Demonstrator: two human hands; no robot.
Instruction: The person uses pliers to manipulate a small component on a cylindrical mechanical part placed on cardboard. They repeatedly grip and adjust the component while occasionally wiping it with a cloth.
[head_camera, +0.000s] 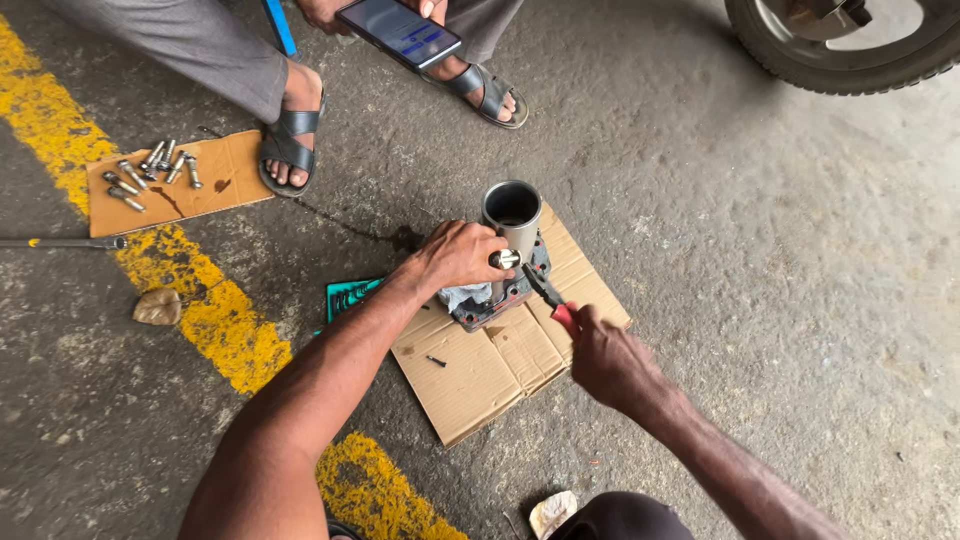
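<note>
Steel cylinder block (512, 235) looked heavy, rigid; left hand (455, 258) clamped on it, right hand (608, 360) clenched red-handled pliers (552, 300) beside.

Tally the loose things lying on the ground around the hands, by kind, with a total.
Cardboard pieces: 2, a small one and a big one
Bolts on the small piece: about 8
Green tool case: 1
Dry leaves: 2
Total: about 13
</note>
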